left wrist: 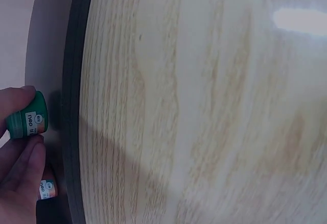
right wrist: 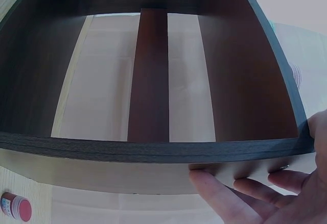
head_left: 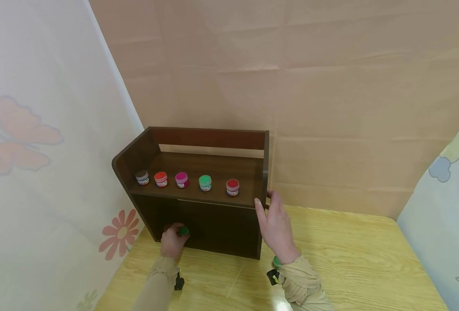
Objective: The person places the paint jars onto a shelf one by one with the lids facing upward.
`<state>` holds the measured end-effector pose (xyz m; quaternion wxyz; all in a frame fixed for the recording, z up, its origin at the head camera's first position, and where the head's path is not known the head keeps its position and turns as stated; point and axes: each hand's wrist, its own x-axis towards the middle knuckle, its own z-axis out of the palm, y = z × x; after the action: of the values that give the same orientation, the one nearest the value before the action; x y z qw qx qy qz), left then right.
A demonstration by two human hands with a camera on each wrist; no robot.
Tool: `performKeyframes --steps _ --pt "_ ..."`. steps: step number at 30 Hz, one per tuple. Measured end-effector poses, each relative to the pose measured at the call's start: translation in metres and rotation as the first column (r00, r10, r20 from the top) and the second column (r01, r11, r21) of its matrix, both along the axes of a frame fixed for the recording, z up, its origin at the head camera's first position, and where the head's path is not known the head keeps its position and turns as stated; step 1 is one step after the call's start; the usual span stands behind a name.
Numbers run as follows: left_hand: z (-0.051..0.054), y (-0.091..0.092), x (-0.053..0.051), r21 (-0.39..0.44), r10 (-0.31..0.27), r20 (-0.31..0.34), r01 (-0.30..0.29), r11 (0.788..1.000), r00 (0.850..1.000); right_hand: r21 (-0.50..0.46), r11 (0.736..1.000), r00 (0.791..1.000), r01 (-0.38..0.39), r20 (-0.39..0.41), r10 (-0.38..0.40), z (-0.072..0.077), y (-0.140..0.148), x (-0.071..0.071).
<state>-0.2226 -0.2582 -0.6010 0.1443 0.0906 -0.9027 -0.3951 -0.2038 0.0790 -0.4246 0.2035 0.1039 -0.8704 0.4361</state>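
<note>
A dark brown two-level shelf (head_left: 213,164) stands on the table. At the left of its lower compartment my left hand (head_left: 172,242) pinches a green jar (head_left: 183,231) between thumb and fingers. In the left wrist view the green jar (left wrist: 31,119) is tilted, and a second jar (left wrist: 47,187) with an orange patch shows just below the fingers (left wrist: 30,168). On the shelf's right side my right hand (head_left: 277,226) has its thumb at the front edge. Its extended fingers (right wrist: 219,193) touch the outer face of the side panel in the right wrist view.
On the upper board stand several jars: grey-brown (head_left: 142,177), orange-red (head_left: 161,179), magenta (head_left: 182,180), light green (head_left: 205,183) and red (head_left: 232,187). A green-lidded jar (head_left: 277,261) is on the table by my right wrist. A red-lidded jar (right wrist: 16,207) lies outside the shelf.
</note>
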Motion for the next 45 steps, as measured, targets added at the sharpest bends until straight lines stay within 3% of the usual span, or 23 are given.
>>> performKeyframes --steps 12,24,30,33,37,41,45 --pt "0.001 0.002 -0.002 -0.039 0.035 0.015 -0.035 0.999 0.999 0.008 1.0 1.0 0.018 -0.016 -0.018 -0.002 0.0 0.0" --pt "-0.001 0.003 0.001 -0.007 0.036 0.013 -0.036 0.999 0.999 0.006 1.0 1.0 0.012 -0.003 -0.012 -0.002 0.0 0.0" --pt "0.008 0.003 0.004 -0.022 0.116 -0.012 -0.117 0.993 0.993 0.005 1.0 1.0 0.008 -0.006 -0.008 -0.001 0.0 0.0" --pt "0.018 0.002 0.005 -0.022 0.142 -0.067 -0.144 0.989 0.988 0.0 1.0 1.0 0.006 -0.006 -0.006 0.0 0.0 0.0" --pt "0.031 -0.002 0.008 -0.009 0.166 -0.217 -0.172 0.985 0.962 0.002 1.0 1.0 0.004 -0.005 -0.004 0.0 0.0 0.0" --pt "0.04 -0.009 0.009 0.03 0.218 -0.335 -0.221 0.975 0.917 0.001 1.0 1.0 0.002 -0.003 -0.002 0.0 0.0 0.0" --pt "0.052 -0.016 0.013 0.086 0.24 -0.433 -0.225 0.971 0.869 0.0 1.0 1.0 0.005 -0.001 -0.005 -0.001 0.0 0.0"
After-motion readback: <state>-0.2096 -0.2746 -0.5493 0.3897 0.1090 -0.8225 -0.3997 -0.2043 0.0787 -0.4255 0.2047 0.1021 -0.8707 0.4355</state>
